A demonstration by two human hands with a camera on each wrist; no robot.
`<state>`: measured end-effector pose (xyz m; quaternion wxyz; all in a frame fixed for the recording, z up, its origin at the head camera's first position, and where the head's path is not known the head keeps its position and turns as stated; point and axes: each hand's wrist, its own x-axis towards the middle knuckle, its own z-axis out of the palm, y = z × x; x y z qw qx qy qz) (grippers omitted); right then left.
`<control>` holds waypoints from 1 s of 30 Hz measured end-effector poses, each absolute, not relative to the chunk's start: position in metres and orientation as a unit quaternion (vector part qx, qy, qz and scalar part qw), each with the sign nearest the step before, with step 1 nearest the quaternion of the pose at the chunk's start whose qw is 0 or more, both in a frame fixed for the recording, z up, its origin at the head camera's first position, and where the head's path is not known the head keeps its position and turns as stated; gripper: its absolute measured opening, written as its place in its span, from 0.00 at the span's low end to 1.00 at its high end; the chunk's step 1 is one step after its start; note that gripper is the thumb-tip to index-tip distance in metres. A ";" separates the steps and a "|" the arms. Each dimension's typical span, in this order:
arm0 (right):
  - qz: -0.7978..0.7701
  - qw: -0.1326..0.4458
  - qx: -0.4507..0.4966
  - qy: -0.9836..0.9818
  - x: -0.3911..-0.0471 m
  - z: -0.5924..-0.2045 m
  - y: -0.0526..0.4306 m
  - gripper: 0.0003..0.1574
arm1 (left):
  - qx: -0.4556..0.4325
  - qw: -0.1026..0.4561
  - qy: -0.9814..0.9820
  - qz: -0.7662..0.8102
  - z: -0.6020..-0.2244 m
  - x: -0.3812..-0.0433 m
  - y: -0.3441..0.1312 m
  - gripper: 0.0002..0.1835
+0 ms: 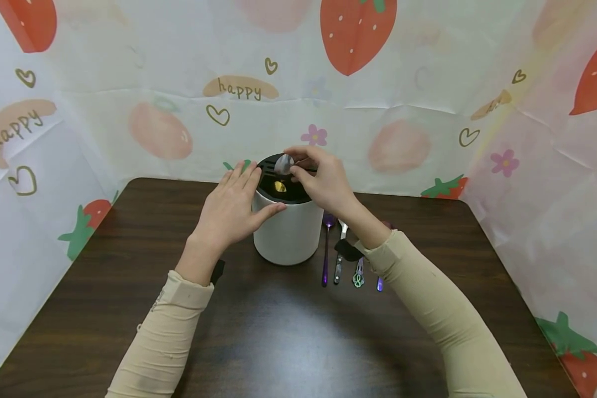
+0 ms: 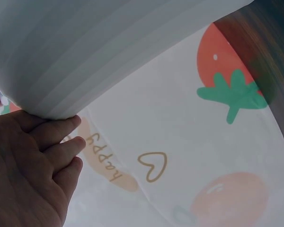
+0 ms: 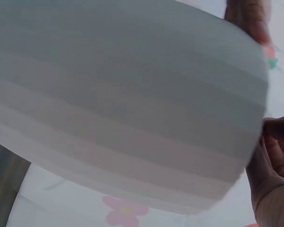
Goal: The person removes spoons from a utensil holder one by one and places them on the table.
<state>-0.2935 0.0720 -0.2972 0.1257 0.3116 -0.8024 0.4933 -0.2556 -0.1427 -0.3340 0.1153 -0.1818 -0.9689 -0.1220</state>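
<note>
A white round utensil holder (image 1: 284, 235) with a black slotted top (image 1: 298, 190) stands upright on the table. My left hand (image 1: 231, 207) rests against its left rim with fingers extended; the left wrist view shows those fingertips touching the white wall. Over the top, my right hand (image 1: 318, 174) pinches a silver spoon (image 1: 284, 165) between thumb and fingers. The bowl of that spoon shows, while the handle is hidden. A small shiny gold piece (image 1: 279, 187) shows at the black top, its full shape unclear. In the right wrist view, the holder's wall hides the spoon.
On the dark wooden table (image 1: 288, 331), right of the holder, lie a purple spoon (image 1: 325, 251), a silver utensil (image 1: 338, 265), an ornate iridescent handle (image 1: 359, 275) and a purple-blue handle (image 1: 380, 284). My right forearm partly covers them. A fruit-printed cloth (image 1: 258, 127) hangs behind.
</note>
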 end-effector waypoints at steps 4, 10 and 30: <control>0.527 0.134 0.316 -0.778 -0.289 -0.291 0.076 0.21 | -0.182 0.118 -0.968 -0.125 -0.334 -0.256 -0.142 0.54; 0.564 0.148 0.315 -0.749 -0.283 -0.283 0.082 0.21 | -0.179 0.116 -0.969 -0.126 -0.334 -0.256 -0.142 0.56; 0.645 0.256 0.312 -0.649 -0.269 -0.262 0.113 0.20 | -0.185 0.118 -0.968 -0.121 -0.335 -0.258 -0.143 0.56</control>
